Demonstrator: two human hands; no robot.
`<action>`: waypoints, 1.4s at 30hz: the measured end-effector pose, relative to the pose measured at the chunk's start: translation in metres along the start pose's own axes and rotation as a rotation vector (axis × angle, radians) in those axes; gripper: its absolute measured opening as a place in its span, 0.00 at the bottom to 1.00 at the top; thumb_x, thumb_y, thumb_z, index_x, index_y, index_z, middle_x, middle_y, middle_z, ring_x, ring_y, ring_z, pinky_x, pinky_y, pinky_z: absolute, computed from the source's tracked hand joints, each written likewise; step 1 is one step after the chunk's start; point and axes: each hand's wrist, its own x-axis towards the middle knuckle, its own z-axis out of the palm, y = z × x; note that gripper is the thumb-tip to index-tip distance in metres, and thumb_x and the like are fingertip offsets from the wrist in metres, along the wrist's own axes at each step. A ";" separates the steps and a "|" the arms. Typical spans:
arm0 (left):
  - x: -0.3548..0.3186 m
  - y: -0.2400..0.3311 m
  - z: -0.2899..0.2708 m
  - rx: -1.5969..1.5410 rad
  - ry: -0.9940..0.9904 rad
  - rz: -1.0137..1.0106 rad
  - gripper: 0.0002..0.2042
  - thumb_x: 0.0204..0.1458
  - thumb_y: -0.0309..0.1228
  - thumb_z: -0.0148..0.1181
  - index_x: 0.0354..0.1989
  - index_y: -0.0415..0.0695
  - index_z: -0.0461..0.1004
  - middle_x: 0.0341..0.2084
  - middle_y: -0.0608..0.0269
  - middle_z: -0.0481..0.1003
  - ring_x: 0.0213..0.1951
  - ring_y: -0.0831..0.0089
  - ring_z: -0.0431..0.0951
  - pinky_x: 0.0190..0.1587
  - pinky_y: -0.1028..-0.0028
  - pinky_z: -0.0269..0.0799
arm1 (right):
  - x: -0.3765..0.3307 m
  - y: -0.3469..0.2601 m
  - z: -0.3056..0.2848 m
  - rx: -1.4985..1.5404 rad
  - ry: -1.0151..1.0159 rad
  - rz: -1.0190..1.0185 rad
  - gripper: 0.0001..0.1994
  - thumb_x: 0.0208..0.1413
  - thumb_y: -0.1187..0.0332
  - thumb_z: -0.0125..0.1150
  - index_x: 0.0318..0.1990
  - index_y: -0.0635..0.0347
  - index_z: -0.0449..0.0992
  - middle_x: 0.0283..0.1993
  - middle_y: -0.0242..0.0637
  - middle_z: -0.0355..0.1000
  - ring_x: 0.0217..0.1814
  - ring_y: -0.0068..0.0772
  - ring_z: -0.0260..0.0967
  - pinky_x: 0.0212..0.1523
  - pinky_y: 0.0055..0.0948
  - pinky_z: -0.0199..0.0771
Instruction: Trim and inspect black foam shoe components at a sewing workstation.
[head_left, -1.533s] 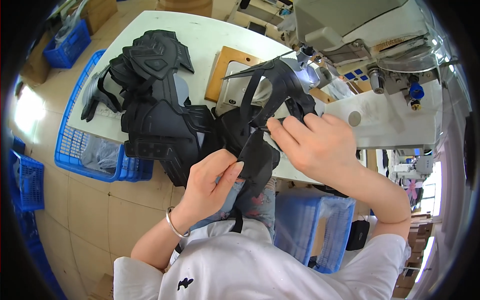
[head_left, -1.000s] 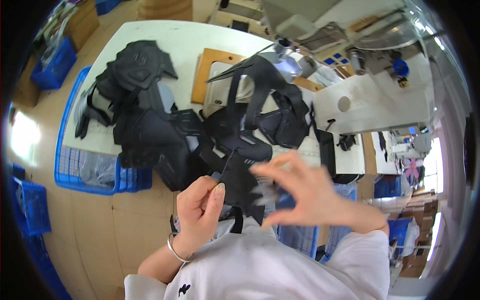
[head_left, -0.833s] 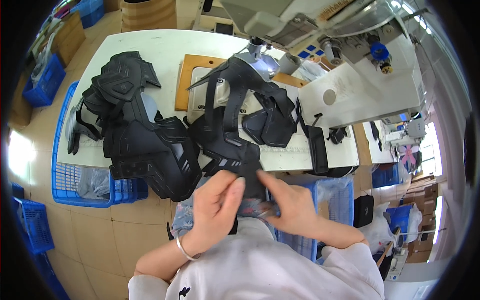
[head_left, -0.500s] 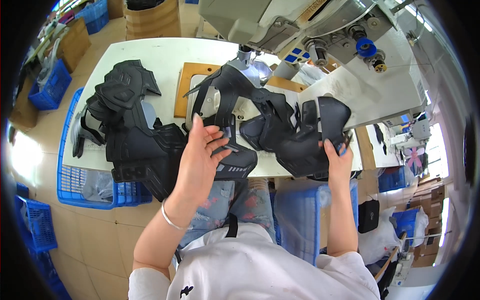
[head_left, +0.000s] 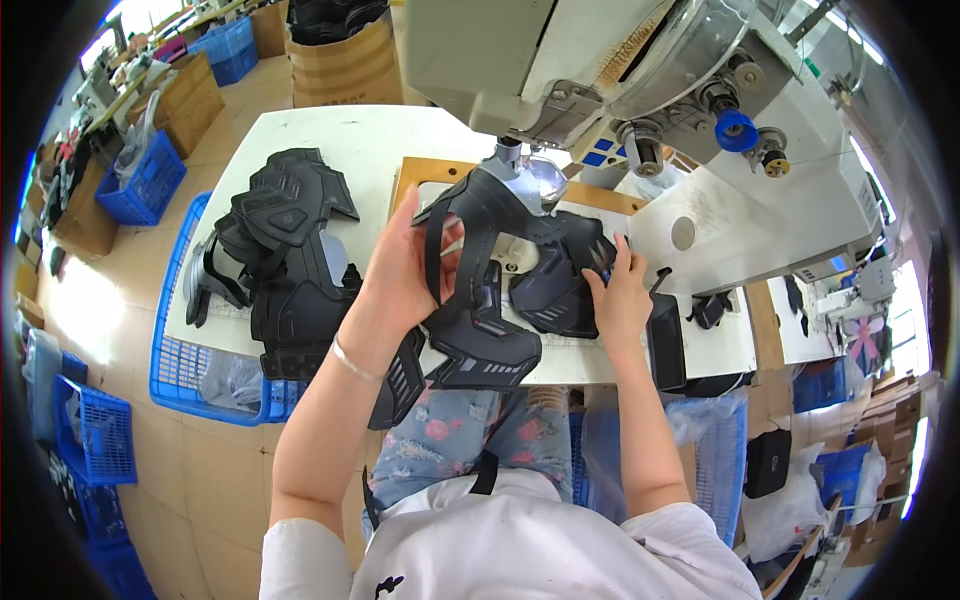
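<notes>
A black padded piece with straps and moulded panels, like body protective gear (head_left: 485, 215), lies under the sewing machine's needle area (head_left: 508, 150). My left hand (head_left: 400, 265) is closed around its left strap, thumb up and fingertips showing through the gap. My right hand (head_left: 622, 305) is at the piece's right panel (head_left: 555, 285). Its fingers are bent around a small metal tool with a bit of blue (head_left: 601, 262), which looks like thread snips. Lower moulded panels (head_left: 485, 355) hang at the table's front edge.
More black gear (head_left: 290, 225) is heaped on the white table's (head_left: 385, 125) left side. A blue basket (head_left: 180, 375) stands below it. The sewing machine's arm (head_left: 760, 215) fills the upper right. A carton (head_left: 345, 60) stands behind the table.
My left hand has gone from open beside the strap to closed around it. My right hand has let go of the right-hand black panel and moved left, towards the machine. The view has shifted slightly.
</notes>
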 end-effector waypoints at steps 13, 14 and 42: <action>-0.054 -0.089 0.036 0.371 0.080 0.514 0.16 0.62 0.29 0.55 0.58 0.41 0.67 0.49 0.63 0.73 0.50 0.72 0.72 0.51 0.67 0.71 | -0.030 -0.071 -0.043 1.211 -0.464 0.026 0.11 0.58 0.65 0.62 0.41 0.63 0.78 0.31 0.29 0.76 0.28 0.13 0.63 0.29 0.18 0.61; -0.072 -0.095 0.033 0.578 0.008 0.439 0.18 0.61 0.28 0.56 0.59 0.40 0.66 0.49 0.62 0.73 0.50 0.72 0.72 0.52 0.68 0.71 | -0.023 -0.060 -0.041 1.225 -0.465 -0.018 0.08 0.57 0.66 0.62 0.37 0.63 0.77 0.27 0.26 0.73 0.27 0.13 0.62 0.28 0.18 0.60; -0.049 -0.058 0.039 0.616 0.252 0.616 0.07 0.55 0.24 0.64 0.42 0.43 0.76 0.28 0.78 0.76 0.23 0.95 0.64 0.20 0.88 0.50 | -0.046 -0.049 -0.063 1.257 -0.442 -0.162 0.18 0.56 0.68 0.64 0.51 0.68 0.75 0.42 0.35 0.78 0.44 0.17 0.69 0.48 0.23 0.70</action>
